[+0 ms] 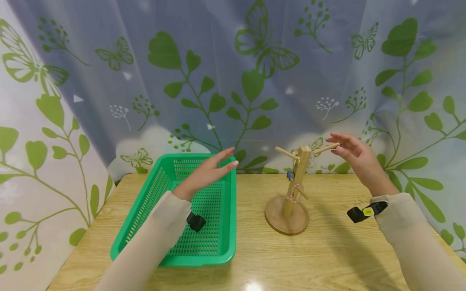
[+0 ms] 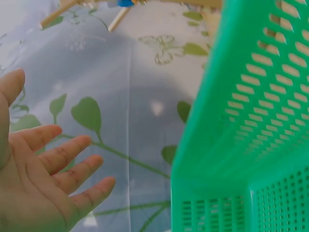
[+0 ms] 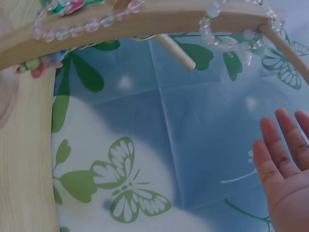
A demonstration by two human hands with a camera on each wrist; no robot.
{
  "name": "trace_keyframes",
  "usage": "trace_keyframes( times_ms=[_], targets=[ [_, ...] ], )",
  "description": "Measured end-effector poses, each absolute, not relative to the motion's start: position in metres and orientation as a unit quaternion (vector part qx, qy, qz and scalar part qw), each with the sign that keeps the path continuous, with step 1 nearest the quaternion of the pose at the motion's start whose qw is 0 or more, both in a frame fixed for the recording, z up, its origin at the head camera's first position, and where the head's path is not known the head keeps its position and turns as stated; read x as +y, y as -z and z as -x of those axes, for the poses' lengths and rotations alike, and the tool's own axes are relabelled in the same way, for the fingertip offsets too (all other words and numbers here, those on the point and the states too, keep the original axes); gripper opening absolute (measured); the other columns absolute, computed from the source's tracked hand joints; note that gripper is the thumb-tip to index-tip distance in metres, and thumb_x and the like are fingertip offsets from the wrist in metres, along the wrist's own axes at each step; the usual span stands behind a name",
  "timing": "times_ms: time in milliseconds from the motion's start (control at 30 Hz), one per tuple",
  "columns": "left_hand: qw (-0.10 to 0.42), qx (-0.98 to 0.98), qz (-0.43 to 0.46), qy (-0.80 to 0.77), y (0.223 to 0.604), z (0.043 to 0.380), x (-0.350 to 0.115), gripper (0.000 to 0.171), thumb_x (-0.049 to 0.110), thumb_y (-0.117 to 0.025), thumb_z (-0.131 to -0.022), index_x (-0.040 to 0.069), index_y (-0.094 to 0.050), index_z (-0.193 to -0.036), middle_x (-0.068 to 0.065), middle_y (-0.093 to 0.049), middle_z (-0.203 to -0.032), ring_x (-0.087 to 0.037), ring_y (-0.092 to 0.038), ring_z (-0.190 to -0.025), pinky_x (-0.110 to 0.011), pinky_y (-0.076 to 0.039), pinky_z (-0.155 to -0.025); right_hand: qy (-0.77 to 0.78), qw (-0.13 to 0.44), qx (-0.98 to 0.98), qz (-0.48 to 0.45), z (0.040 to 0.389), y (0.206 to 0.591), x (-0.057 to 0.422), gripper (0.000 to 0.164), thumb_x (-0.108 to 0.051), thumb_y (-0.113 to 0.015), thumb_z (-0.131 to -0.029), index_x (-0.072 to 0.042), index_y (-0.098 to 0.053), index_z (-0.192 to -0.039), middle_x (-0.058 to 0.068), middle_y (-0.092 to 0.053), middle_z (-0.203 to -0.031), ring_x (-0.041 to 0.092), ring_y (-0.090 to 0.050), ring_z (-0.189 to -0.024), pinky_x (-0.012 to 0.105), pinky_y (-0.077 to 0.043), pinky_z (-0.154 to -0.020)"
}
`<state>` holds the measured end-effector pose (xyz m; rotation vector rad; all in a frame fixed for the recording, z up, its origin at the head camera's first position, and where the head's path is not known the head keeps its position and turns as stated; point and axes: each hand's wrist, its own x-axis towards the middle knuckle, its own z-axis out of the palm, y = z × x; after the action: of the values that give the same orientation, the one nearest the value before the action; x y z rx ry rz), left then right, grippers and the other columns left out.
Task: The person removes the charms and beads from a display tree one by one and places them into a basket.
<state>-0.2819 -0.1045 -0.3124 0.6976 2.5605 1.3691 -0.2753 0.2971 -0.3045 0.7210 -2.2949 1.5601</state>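
My right hand (image 1: pixel 354 155), fingers extended, is beside the upper right peg of a wooden jewelry stand (image 1: pixel 299 171); the peg's tip overlaps the fingers in the head view. A clear beaded bracelet (image 3: pixel 207 34) hangs on that peg. Lower down, a pink beaded bracelet (image 1: pixel 294 194) circles another peg, and a blue ornament (image 1: pixel 290 175) shows beside the post. Over the far right part of a green plastic basket (image 1: pixel 233 226), my left hand (image 1: pixel 209 169) hovers with fingers spread and nothing in it, as the left wrist view (image 2: pixel 53 179) also shows.
The basket and the stand's round base (image 1: pixel 278 214) rest on a light wooden table (image 1: pixel 251 242). Right behind the table hangs a curtain (image 1: pixel 218 36) with green leaves and butterflies. Dark wrist cameras (image 1: pixel 196 222) sit at both cuffs.
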Motion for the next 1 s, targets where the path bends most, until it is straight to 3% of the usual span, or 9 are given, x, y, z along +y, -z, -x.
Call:
trace_keyframes(
  times_ms=[200,600,1000],
  targets=[
    [0.099,0.830,-0.239,-0.494,0.308,0.279,-0.089,0.062,0.056,-0.048,-0.092,0.036,-0.027,-0.147,0.008,-0.036,-0.147,-0.018,-0.029,-0.138,-0.053,-0.027,-0.109,-0.540,0.134,-0.797,-0.236,0.272,0.298,0.293,0.036,-0.010,-0.049,-0.099,-0.008,-0.049,-0.135,-0.009,-0.061,-0.116,0.003,-0.058,-0.104,0.013,-0.045,-0.089],
    [0.130,0.785,-0.243,-0.555,0.308,0.274,-0.057,0.059,0.041,-0.052,-0.096,0.025,-0.030,-0.148,-0.003,-0.040,-0.146,-0.020,-0.038,-0.132,-0.047,-0.032,-0.108,-0.574,0.106,-0.784,-0.210,0.268,0.291,0.289,0.027,-0.013,-0.053,-0.097,-0.006,-0.058,-0.123,-0.006,-0.066,-0.102,0.007,-0.064,-0.091,0.016,-0.050,-0.081],
    [0.150,0.759,-0.215,-0.596,0.314,0.276,-0.029,0.057,0.038,-0.056,-0.095,0.023,-0.036,-0.146,-0.004,-0.046,-0.142,-0.023,-0.044,-0.129,-0.046,-0.033,-0.107,-0.613,0.073,-0.766,-0.182,0.267,0.286,0.284,0.022,-0.013,-0.059,-0.094,-0.003,-0.062,-0.113,-0.002,-0.069,-0.095,0.012,-0.065,-0.085,0.020,-0.053,-0.078]
  ],
)
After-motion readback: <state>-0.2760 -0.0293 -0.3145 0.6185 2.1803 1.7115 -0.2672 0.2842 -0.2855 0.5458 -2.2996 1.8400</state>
